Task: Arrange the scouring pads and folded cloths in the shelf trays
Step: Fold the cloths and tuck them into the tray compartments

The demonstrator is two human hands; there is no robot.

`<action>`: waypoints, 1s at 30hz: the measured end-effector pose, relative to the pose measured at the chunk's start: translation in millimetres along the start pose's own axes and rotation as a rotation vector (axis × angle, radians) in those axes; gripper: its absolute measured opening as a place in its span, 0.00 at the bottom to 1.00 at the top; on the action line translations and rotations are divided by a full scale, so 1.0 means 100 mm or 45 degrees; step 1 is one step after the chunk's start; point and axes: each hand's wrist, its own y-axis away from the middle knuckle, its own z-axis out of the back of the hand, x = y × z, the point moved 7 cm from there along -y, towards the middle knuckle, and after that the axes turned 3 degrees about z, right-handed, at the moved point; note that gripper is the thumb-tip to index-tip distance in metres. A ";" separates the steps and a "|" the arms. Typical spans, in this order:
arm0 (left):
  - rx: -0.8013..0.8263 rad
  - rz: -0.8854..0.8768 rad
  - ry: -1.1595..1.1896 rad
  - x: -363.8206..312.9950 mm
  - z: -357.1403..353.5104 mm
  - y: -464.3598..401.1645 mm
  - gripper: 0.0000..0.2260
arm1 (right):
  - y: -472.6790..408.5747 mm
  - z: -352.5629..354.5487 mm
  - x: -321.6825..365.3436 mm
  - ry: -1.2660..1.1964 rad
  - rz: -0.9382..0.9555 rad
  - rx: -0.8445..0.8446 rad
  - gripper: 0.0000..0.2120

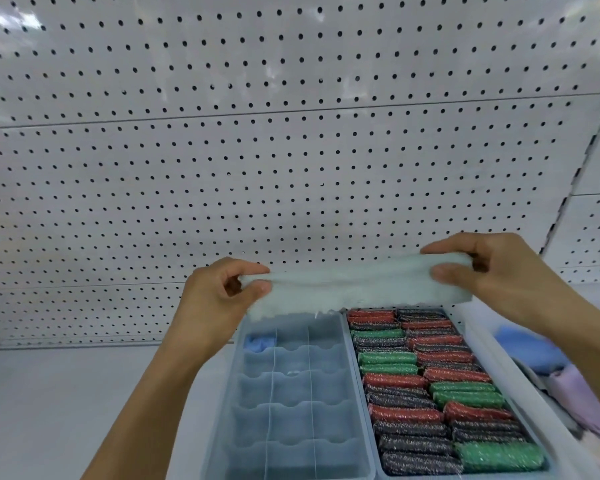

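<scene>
One pale green cloth (pixel 354 284), frame centre, pinched at its ends by left hand (pixel 219 292) and right hand (pixel 499 268); two trays below: divided tray (pixel 291 393) holding one blue cloth (pixel 258 341); right tray (pixel 368 403) packed with scouring pads (pixel 433 389).

Pale mint-green cloth (pixel 354 284) against white pegboard (pixel 291 150) dotted with black holes; glittery red, green and black scouring pads (pixel 437 389) in rows; translucent grey-blue divided tray (pixel 291 393) with one blue cloth (pixel 258 342); blue and lilac cloths (pixel 555 372) at right.

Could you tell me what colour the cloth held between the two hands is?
The cloth is pale mint green; head view.
</scene>
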 end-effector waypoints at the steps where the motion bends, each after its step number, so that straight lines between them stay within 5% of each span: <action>1: -0.016 -0.028 -0.029 -0.01 0.02 0.01 0.09 | 0.01 -0.01 0.02 0.070 0.028 -0.028 0.07; 5: 0.048 0.125 0.229 0.12 0.05 0.03 0.04 | 0.01 0.03 -0.07 -0.058 0.052 -0.101 0.03; 9: 0.177 0.421 0.955 0.21 -0.20 0.14 0.05 | 0.06 -0.21 -0.29 -0.890 -0.178 0.050 0.32; 12: 0.100 0.477 0.929 0.30 -0.28 0.16 0.03 | 0.10 -0.40 -0.44 -1.155 -0.392 -0.067 0.16; 19: -0.032 0.363 0.476 0.22 -0.30 0.13 0.04 | 0.12 -0.46 -0.36 -0.627 -0.358 -0.308 0.08; 25: 0.186 0.288 0.538 -0.22 -0.82 0.18 0.07 | 0.05 -0.79 0.31 -0.432 -0.068 -0.169 0.05; 30: 0.348 0.329 0.760 -0.32 -0.97 0.24 0.19 | 0.03 -0.87 0.42 -0.405 0.042 -0.095 0.07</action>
